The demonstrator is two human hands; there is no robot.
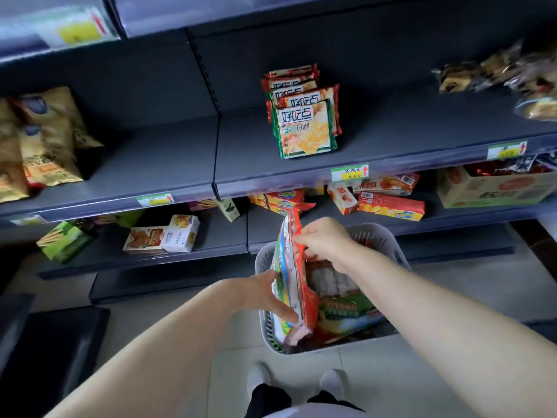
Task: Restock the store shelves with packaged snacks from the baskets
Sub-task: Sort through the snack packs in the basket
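Dark shelving (pixel 168 158) backs the floor basket (pixel 382 236), at whose left edge the left hand (pixel 265 294) grips the bottom and the right hand (pixel 325 239) pinches the top of upright snack packets (pixel 297 282), fingers curled; extraction appears in hand, and the next move calls for a lift onto a shelf.

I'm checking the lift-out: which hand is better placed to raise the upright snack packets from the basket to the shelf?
Probably the right hand: it pinches the top edge of the packets, nearest the shelf. The left hand grips them lower, by the basket.
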